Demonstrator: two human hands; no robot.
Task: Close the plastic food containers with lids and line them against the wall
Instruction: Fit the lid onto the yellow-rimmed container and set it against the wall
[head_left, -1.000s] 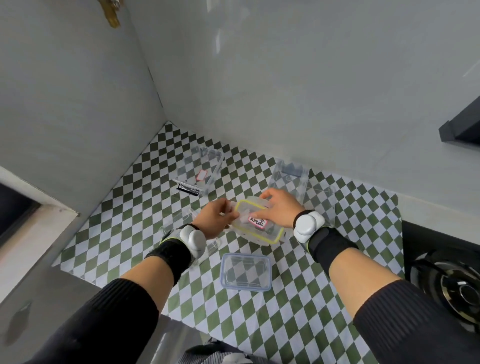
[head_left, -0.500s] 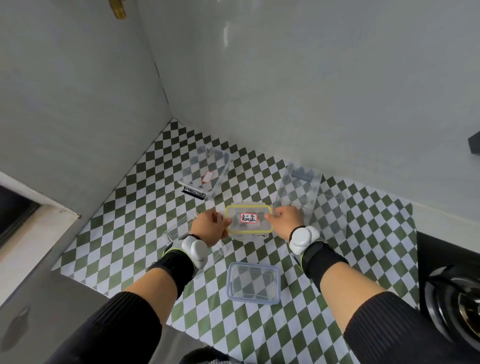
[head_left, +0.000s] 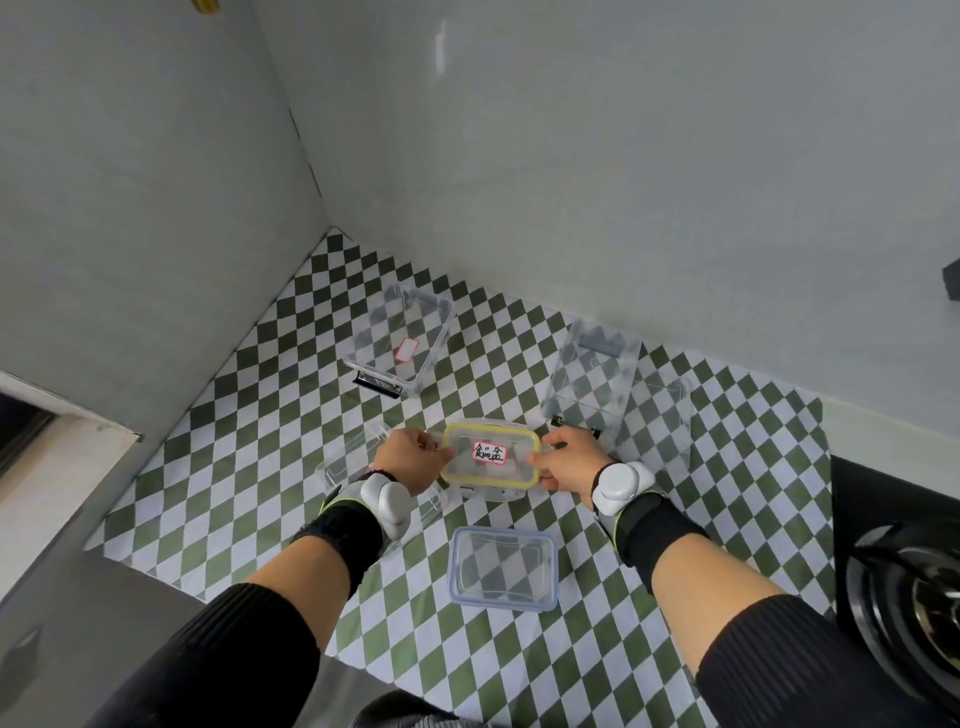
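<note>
Left hand (head_left: 415, 460) and right hand (head_left: 569, 462) gripped the yellow-rimmed container (head_left: 490, 457) between them at its short ends; it looked light, stiff and slippery.

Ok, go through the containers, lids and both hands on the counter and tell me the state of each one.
Yellow-rimmed container: lid on, gripped at both short ends.
Left hand: closed on its left end.
Right hand: closed on its right end.
Blue-rimmed lid: lying flat alone, nearest the person.
Labelled clear container: open, no lid.
Tall clear container: by the wall; lid state unclear.
Clear container under left wrist: mostly hidden, unclear.
</note>
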